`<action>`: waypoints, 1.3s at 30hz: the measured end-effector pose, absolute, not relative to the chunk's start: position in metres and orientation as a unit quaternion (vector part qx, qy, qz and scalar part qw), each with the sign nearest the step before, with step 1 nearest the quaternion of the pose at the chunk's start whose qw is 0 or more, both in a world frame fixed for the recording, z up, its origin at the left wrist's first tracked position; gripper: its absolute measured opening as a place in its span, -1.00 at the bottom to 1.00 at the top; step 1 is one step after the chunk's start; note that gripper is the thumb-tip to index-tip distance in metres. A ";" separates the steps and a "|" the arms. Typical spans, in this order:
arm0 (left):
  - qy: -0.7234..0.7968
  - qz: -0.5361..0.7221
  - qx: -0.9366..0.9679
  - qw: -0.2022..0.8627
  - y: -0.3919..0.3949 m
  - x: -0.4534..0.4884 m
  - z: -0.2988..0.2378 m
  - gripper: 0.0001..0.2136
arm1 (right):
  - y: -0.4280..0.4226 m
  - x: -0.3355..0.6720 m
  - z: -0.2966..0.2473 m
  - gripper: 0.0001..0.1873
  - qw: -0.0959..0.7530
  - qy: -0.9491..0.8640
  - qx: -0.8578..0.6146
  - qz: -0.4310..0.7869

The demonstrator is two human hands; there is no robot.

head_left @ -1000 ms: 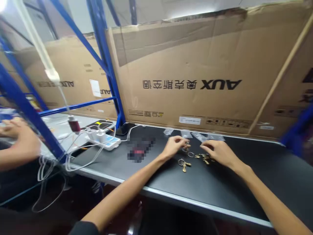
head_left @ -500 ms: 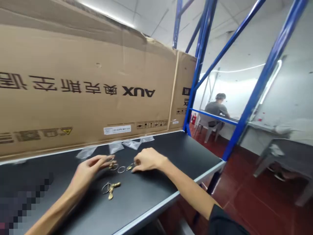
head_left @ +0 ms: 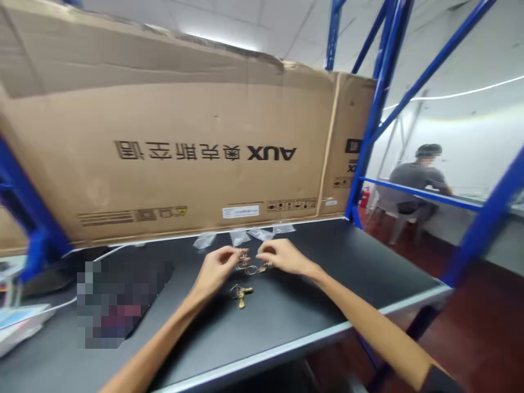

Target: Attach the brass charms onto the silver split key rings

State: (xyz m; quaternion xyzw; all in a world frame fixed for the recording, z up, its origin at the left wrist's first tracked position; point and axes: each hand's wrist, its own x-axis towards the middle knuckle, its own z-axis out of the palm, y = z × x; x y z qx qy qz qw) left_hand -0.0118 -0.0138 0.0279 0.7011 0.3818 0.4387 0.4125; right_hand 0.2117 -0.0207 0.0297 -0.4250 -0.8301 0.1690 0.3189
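My left hand [head_left: 216, 268] and my right hand [head_left: 282, 255] rest on a black table [head_left: 368, 273], fingertips close together. Both pinch at small gold-coloured charms and metal rings [head_left: 250, 267] lying between them; the pieces are too small to say which hand grips which. A finished-looking key ring with gold charms [head_left: 240, 293] lies on the table just in front of my left hand. Several small clear plastic bags [head_left: 239, 237] lie behind my hands, at the foot of the cardboard.
A large brown AUX cardboard box [head_left: 184, 158] stands along the table's back edge. Blue rack posts [head_left: 370, 114] rise at the right. A blurred dark object [head_left: 118, 295] lies left. Another person [head_left: 415, 183] sits at a far table, back turned.
The view swung right, then partly back left. My hands have drawn closer together over the small rings. The key ring in front stays where it was.
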 end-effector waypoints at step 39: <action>0.373 0.472 0.704 0.378 -0.009 -0.011 0.008 -0.78 | -0.006 0.224 0.006 -0.77 0.324 -0.830 -0.454 0.031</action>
